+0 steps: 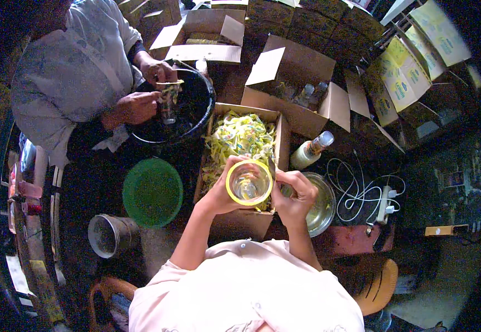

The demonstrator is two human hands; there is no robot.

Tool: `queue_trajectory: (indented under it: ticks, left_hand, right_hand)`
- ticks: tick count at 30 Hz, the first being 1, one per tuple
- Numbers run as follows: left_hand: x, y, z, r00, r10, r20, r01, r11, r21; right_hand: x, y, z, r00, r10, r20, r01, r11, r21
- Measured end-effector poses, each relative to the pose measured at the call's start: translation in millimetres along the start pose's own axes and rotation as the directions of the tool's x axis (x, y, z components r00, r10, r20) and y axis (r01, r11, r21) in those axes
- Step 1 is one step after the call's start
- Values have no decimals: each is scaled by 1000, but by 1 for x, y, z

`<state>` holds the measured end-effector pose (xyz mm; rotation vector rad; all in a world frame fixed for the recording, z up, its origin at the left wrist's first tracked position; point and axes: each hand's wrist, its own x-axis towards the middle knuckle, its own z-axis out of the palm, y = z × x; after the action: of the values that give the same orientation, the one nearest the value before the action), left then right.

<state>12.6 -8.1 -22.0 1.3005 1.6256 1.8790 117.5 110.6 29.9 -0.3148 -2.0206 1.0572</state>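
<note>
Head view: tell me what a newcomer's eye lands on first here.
At centre, the left hand holds up a clear glass jar with a yellow rim, while the right hand touches its side. Just behind it sits an open cardboard box filled with yellow-green shredded paper. On the left a round green plastic lid lies flat, and at upper left another person's hands hold a similar jar over a black tub.
</note>
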Motion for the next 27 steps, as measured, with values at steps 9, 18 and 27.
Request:
queue_trajectory:
  ticks: [9, 18, 27]
  left_hand:
    - [12, 6, 1, 999, -36, 19, 37, 994, -107]
    - [9, -8, -6, 995, -28, 96, 31, 999, -29]
    - [15, 6, -6, 995, -97, 12, 97, 964, -249]
  right_hand:
    - [6, 7, 2, 999, 33, -7, -32, 998, 47]
    - [4, 1, 2, 999, 34, -33, -34, 999, -8]
    - [4, 9, 4, 997, 64, -45, -63, 997, 33]
